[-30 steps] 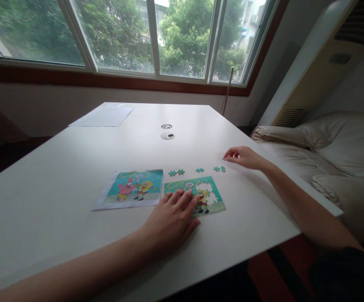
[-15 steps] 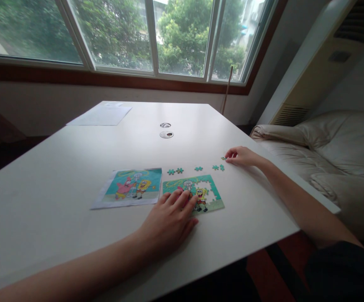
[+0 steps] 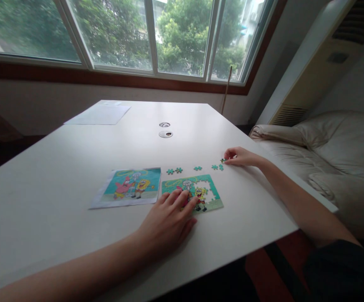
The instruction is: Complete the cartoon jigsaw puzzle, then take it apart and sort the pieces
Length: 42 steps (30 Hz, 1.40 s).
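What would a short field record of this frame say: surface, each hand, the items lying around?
Surface: white rectangular table
Left hand: left hand lies flat, fingers spread on the partly assembled cartoon jigsaw puzzle
Right hand: right hand has its fingertips pinched on a small green jigsaw piece
Loose: green puzzle pieces in a row behind the puzzle
Beside puzzle: printed cartoon reference picture, to its left
Far end: pale paper sheet; two round table grommets
Off table: beige cushions, to the right

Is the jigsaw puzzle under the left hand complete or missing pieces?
Incomplete: the puzzle has a white gap near its right side; loose pieces lie beside it.
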Motion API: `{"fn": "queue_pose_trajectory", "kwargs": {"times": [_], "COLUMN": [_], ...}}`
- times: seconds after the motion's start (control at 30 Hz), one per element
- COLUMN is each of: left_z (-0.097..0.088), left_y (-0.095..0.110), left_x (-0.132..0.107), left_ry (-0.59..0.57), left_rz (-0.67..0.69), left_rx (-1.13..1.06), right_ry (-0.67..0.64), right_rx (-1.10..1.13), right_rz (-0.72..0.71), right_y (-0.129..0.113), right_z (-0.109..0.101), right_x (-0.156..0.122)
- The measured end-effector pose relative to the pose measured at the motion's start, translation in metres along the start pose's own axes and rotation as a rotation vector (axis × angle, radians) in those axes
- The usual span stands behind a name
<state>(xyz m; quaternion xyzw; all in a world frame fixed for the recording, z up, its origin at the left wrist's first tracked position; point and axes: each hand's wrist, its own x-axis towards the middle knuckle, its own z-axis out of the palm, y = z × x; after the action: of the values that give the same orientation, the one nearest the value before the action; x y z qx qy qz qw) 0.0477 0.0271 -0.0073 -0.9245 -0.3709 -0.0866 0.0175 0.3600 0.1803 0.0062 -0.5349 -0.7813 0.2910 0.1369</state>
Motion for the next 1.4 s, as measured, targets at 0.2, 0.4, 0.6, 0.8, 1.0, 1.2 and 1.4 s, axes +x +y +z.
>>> {"fn": "queue_pose_trajectory", "kwargs": {"times": [0.2,0.4,0.6,0.8,1.0,1.2,1.4], "left_z": [-0.002,-0.003,-0.001,0.000,0.000,0.001,-0.001], "left_y": [0.001,0.002,0.001,0.000,0.000,0.000,0.001], "left_x": [-0.001,0.000,0.001,0.000,0.000,0.000,0.001], "left_ry": [0.003,0.017,0.033,0.036,0.035,0.056,0.018], "left_rz": [0.003,0.039,0.049,0.056,0.059,0.062,0.055], "left_rx": [-0.004,-0.023,-0.029,-0.030,-0.018,-0.021,-0.031], "right_ry": [-0.053,-0.194,-0.265,-0.385,-0.424,-0.434,-0.449], "right_rx": [0.168,0.299,0.266,0.150,0.102,0.160,0.289], "right_rz": [-0.079,-0.171,-0.207,-0.300,-0.355,-0.280,-0.159], "right_y": [-0.014,-0.042,-0.067,-0.086,-0.094,-0.094,-0.094], "right_z": [0.004,0.015,0.022,0.033,0.038,0.041,0.047], "right_x": [-0.004,-0.012,-0.024,-0.035,-0.040,-0.041,-0.041]}}
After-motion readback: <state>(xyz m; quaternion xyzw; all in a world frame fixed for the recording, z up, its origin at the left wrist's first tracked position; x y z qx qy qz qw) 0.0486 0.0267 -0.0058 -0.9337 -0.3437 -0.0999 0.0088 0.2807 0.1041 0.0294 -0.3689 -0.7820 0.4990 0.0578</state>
